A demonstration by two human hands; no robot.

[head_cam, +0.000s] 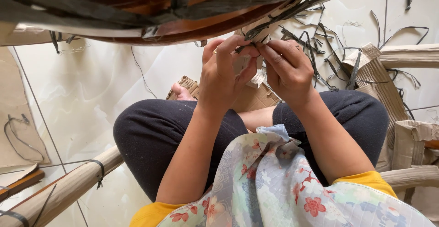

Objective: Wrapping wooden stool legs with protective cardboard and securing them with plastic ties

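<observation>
My left hand (225, 74) and my right hand (288, 69) meet just under the rim of a brown wooden furniture piece (151, 7) wrapped in black plastic straps. Both pinch a thin black strap (249, 48) and a scrap of cardboard wrapping (256, 28) at the rim's edge. The fingertips of the two hands touch each other. I sit cross-legged on the floor in dark trousers, with a floral cloth on my lap.
Several cut black straps (320, 48) lie tangled on the white tiled floor (91, 94) at the upper right. Cardboard-wrapped furniture parts (407, 55) lie at the right. A wrapped wooden leg (68, 186) with a black strap crosses the lower left. Flat cardboard (13, 108) lies at the left.
</observation>
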